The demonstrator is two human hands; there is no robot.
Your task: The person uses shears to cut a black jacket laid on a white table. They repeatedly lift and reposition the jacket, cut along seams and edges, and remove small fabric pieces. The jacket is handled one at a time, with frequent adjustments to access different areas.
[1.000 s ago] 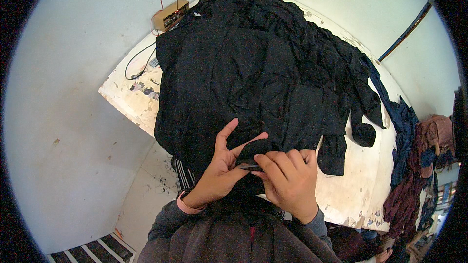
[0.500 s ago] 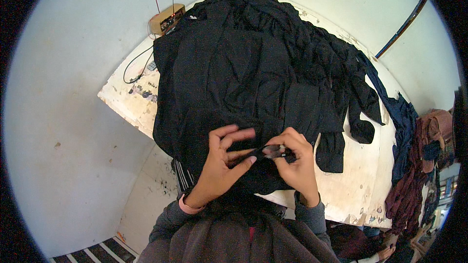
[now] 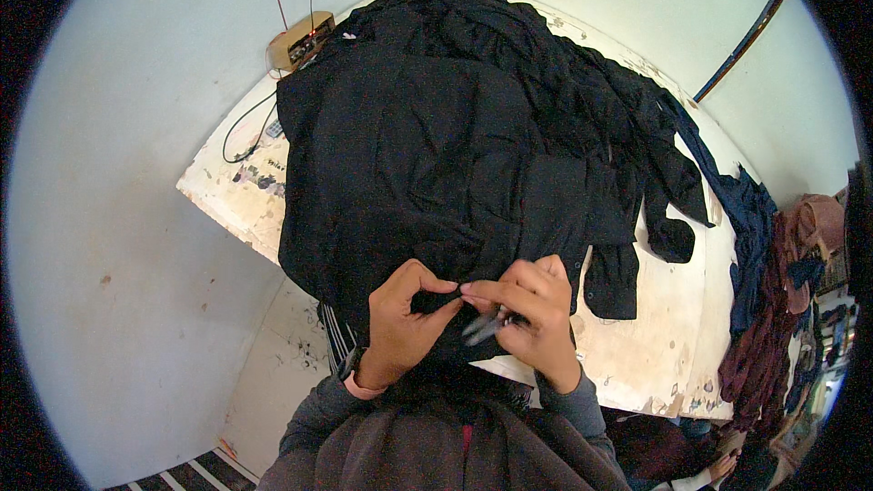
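A black shirt [image 3: 391, 155] lies spread over the table, its cuff and several small buttons showing toward the right. My left hand [image 3: 400, 323] pinches the shirt's near part between thumb and fingertips. Close beside it, my right hand [image 3: 532, 314] is closed around small thread snips [image 3: 480, 331], whose blurred blades stick out below its fingers. The right thumb and forefinger tips meet the left fingertips at the cloth. Whatever lies between those tips is too small to make out.
Beneath the shirt is a worn white table [image 3: 637, 364]. A small wooden box [image 3: 305, 40] with wires stands at the far left by the wall. Dark blue cloth [image 3: 747, 209] and maroon cloth [image 3: 759, 359] hang at the right edge. Another person's hand [image 3: 723, 466] shows lower right.
My left hand has gone from spread fingers to a pinch on the shirt. My right hand has shifted slightly left and its fingertips now meet the left ones; the snips point down-left.
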